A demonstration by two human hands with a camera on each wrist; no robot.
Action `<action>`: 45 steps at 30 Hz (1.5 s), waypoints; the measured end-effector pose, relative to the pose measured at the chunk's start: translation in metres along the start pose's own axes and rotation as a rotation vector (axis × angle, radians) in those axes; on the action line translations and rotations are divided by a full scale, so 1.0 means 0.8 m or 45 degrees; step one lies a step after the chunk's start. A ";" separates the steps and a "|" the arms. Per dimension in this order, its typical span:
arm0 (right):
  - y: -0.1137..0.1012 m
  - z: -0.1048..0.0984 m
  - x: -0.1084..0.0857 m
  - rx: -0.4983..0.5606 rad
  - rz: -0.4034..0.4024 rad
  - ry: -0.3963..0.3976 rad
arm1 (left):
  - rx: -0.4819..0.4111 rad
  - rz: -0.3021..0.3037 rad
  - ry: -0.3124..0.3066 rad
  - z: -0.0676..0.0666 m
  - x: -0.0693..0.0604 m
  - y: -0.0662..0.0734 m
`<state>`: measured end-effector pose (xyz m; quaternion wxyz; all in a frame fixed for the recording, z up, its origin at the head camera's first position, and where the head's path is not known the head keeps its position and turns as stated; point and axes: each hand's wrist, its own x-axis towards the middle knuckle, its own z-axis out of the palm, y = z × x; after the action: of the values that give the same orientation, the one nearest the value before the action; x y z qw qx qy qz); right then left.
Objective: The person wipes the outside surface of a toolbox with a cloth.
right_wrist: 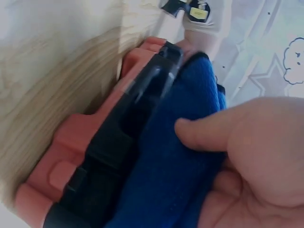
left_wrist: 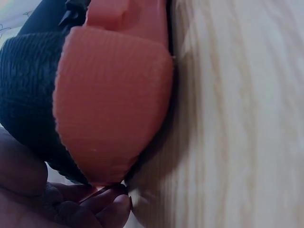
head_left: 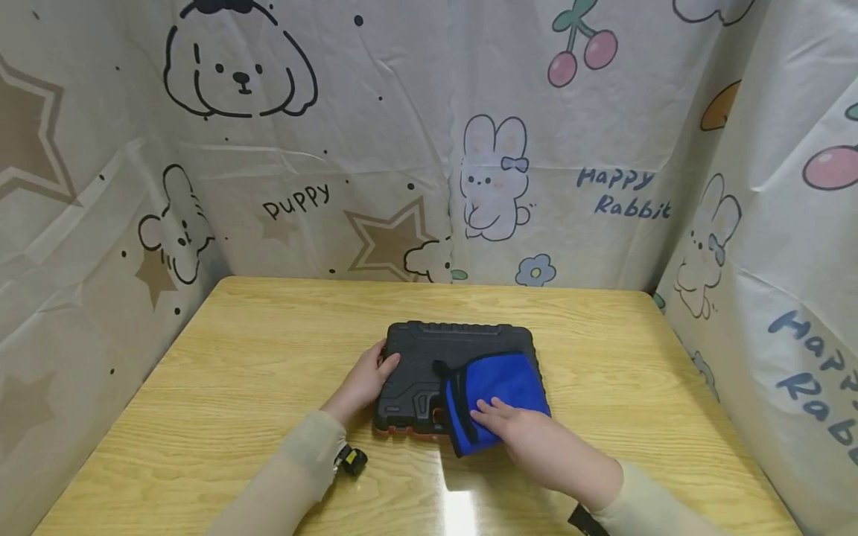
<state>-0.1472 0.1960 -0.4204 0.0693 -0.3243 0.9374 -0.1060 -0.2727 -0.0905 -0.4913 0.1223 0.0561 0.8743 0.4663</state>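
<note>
A black hard plastic case (head_left: 422,350) with an orange-red lower half (left_wrist: 114,99) lies flat on the table. My left hand (head_left: 365,380) grips its left end, thumb on the lid; in the left wrist view the fingertips (left_wrist: 116,209) curl against the lower edge. Folded blue cloth with black trim (head_left: 519,376) covers the lid's right part and hangs past its front edge. On this cloth rests my right hand (head_left: 523,439), fingers extended. The right wrist view shows the thumb (right_wrist: 204,135) on the blue fabric. Part of the case front is hidden by the cloth.
The wooden table (head_left: 268,327) stretches around the case on all sides. A printed curtain (head_left: 375,149) with cartoon animals stands behind it and along both sides. Small black wrist devices (head_left: 351,459) sit at the sleeves.
</note>
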 end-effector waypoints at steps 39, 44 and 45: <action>0.085 -0.027 0.125 0.003 0.058 -0.010 | 0.000 0.013 0.000 0.000 0.001 -0.004; 0.074 -0.027 0.142 -0.028 0.088 -0.035 | 0.007 0.013 0.011 0.000 0.002 -0.004; 0.071 -0.027 0.144 -0.038 0.086 -0.043 | 0.012 0.013 0.016 0.000 0.002 -0.004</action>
<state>-0.2751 0.1707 -0.4201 0.0838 -0.2954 0.9480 -0.0843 -0.2739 -0.0921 -0.4943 0.1141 0.0582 0.8770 0.4632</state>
